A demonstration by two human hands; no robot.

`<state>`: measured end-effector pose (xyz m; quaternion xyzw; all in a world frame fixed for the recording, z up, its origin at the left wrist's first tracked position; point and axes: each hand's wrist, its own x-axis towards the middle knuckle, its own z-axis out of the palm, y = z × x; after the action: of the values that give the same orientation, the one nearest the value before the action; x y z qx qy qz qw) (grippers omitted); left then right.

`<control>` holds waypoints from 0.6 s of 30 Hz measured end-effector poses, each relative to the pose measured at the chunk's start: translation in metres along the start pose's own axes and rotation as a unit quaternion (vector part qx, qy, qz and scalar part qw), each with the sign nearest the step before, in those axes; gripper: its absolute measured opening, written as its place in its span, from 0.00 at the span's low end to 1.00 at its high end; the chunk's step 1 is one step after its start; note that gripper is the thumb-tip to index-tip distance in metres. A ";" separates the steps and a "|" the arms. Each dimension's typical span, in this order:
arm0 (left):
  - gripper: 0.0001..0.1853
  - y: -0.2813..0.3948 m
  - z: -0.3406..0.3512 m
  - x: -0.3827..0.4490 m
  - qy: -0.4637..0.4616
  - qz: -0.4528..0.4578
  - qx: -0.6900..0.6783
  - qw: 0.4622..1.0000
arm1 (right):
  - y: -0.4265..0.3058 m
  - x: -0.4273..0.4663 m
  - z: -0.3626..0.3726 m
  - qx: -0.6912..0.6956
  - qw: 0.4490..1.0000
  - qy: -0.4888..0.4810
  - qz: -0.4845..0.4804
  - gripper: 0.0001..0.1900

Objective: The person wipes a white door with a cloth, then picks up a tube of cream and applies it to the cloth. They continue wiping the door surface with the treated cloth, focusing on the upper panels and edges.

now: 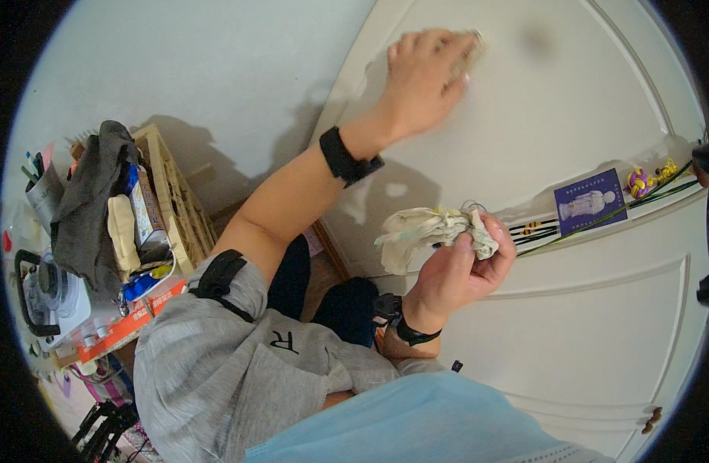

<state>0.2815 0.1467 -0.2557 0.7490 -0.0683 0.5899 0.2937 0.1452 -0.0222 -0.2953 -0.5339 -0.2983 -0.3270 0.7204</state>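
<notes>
My left hand (424,87), reaching up with its back towards me, presses a small pale cloth (475,55) against a cream panelled door (539,116). That hand and its cloth are blurred, and the fingers cover most of the cloth. Lower down and to the right, my right hand (461,266) grips a crumpled off-white cloth (412,231) between thumb and fingers. The loose end of this cloth hangs out to the left, in front of the door. Black bands circle both wrists.
A blue card with a statue picture (590,202), thin dark sticks (534,230) and a purple and yellow knot ornament (638,184) lie along the door's ledge. At left, a dark grey cloth (91,214), a cream crate (169,185) and a cup of pens (44,197) crowd together.
</notes>
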 end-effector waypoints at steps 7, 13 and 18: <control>0.30 0.004 0.000 -0.006 0.032 -0.019 0.000 0.999 | 0.006 0.000 -0.005 0.000 1.000 -0.007 -0.015 0.19; 0.32 0.005 0.000 -0.008 0.019 -0.002 0.008 1.000 | 0.008 -0.003 -0.006 -0.005 1.000 -0.011 -0.013 0.19; 0.33 0.006 0.000 -0.006 0.027 -0.015 -0.002 1.000 | 0.010 -0.004 -0.010 0.011 1.000 -0.015 -0.013 0.18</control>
<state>0.2770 0.1410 -0.2589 0.7330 -0.0501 0.6056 0.3058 0.1513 -0.0287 -0.3063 -0.5270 -0.3197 -0.3255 0.7170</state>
